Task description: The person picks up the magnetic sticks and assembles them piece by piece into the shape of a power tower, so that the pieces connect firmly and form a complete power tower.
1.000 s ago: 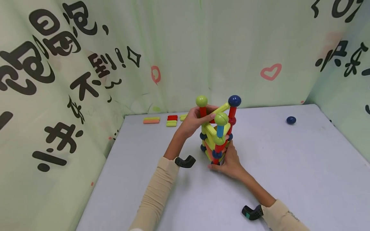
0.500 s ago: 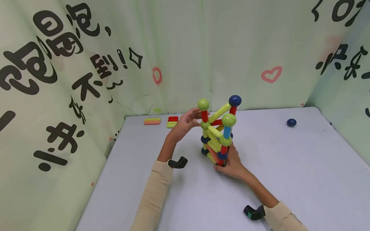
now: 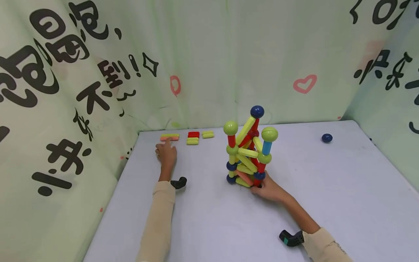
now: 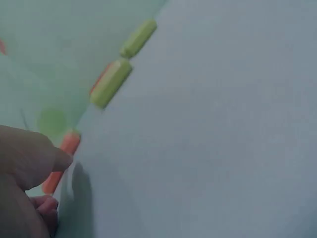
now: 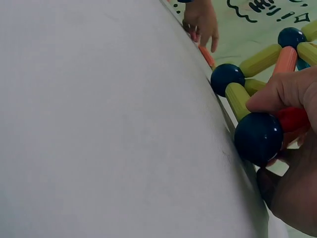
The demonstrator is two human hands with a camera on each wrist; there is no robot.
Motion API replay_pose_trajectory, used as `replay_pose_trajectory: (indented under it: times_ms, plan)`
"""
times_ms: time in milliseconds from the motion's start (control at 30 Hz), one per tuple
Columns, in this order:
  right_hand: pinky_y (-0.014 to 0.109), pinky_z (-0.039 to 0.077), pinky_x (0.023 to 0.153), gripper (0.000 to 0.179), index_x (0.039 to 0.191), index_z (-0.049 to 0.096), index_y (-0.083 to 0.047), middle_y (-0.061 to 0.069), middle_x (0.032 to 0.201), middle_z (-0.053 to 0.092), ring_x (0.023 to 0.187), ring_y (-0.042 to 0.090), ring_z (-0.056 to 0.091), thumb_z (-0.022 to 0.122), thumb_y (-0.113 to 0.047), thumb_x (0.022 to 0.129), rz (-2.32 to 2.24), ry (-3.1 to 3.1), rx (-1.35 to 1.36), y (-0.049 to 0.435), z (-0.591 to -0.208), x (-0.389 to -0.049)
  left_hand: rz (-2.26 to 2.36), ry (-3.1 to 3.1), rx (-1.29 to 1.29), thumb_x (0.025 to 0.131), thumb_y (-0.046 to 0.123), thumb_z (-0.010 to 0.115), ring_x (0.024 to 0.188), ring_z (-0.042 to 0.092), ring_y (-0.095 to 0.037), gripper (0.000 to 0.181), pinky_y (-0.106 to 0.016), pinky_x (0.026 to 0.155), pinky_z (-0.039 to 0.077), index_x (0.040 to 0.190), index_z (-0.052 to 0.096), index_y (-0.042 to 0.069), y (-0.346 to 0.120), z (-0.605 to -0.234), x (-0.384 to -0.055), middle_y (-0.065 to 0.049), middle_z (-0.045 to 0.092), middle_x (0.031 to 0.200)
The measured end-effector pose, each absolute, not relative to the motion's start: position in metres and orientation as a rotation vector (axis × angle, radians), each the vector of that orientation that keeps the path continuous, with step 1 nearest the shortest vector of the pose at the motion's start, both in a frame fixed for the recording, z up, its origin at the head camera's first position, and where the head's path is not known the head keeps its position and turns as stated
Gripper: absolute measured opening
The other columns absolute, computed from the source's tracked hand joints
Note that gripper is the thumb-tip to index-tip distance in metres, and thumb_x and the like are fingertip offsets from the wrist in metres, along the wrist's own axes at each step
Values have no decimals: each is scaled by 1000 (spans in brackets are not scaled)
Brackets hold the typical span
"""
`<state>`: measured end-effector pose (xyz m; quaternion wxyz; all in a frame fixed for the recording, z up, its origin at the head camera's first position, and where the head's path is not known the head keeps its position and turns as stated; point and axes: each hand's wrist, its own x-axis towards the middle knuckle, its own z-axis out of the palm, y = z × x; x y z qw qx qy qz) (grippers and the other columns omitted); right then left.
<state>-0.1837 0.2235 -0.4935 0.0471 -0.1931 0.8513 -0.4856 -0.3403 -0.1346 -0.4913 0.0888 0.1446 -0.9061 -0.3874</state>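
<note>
A tower of magnetic rods and balls (image 3: pixel 248 153) stands upright at the table's middle. My right hand (image 3: pixel 271 188) grips its lower right corner, thumb and fingers around a red rod and a dark blue ball (image 5: pixel 258 139) at the base. At the back left, my left hand (image 3: pixel 167 154) reaches down to an orange rod (image 4: pixel 70 143), which lies beside a yellow-green rod (image 3: pixel 170 135). One finger overlaps the orange rod in the head view. Close up in the left wrist view, the fingers stand over and beside that rod, not curled round it.
Along the back edge of the white table (image 3: pixel 209 222) lie a red rod (image 3: pixel 193 134) with yellow-green ones (image 3: pixel 192 141) and another yellow-green group (image 3: pixel 207 134). A loose dark blue ball (image 3: pixel 326 138) sits at the back right. Curtains (image 3: pixel 209 62) hang behind.
My left hand has let go of the tower's upper left part and moved left to the rods at the back. The tower has turned in my right hand's grip.
</note>
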Motion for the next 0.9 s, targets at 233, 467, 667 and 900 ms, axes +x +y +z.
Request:
replay_pose_trajectory:
  times_ms: [233, 467, 667, 900]
  plan:
    - [33, 44, 85, 54, 133, 42, 6, 15, 108, 57, 97, 24, 49, 66, -3, 84, -1478, 2543, -461, 228, -492, -185, -827, -2914, 296, 103, 19, 48, 129, 25, -52, 47, -63, 96, 36, 149, 39, 21, -155, -496, -349, -36, 10, 148]
    - [59, 38, 104, 57, 134, 41, 5, 20, 123, 56, 111, 30, 49, 66, -4, 83, -1439, 2541, -499, 231, -495, -186, -660, -2855, 269, 98, 10, 58, 127, 27, -49, 35, -61, 93, 38, 132, 54, 14, -158, -500, -349, -32, 21, 144]
    - [62, 36, 106, 64, 139, 39, -2, 18, 134, 53, 120, 33, 47, 68, -1, 82, -1410, 2425, -623, 244, -491, -203, -451, -2875, 180, 96, 7, 59, 121, 36, -45, 22, -61, 92, 39, 117, 60, 4, -157, -497, -347, -27, 42, 126]
    - [50, 45, 104, 43, 129, 53, 0, 15, 122, 63, 111, 23, 57, 66, -5, 89, -1275, 2354, -725, 260, -481, -235, -667, -2817, 171, 94, 15, 61, 110, 55, -41, 25, -61, 87, 45, 115, 62, 2, -135, -483, -339, -22, 59, 116]
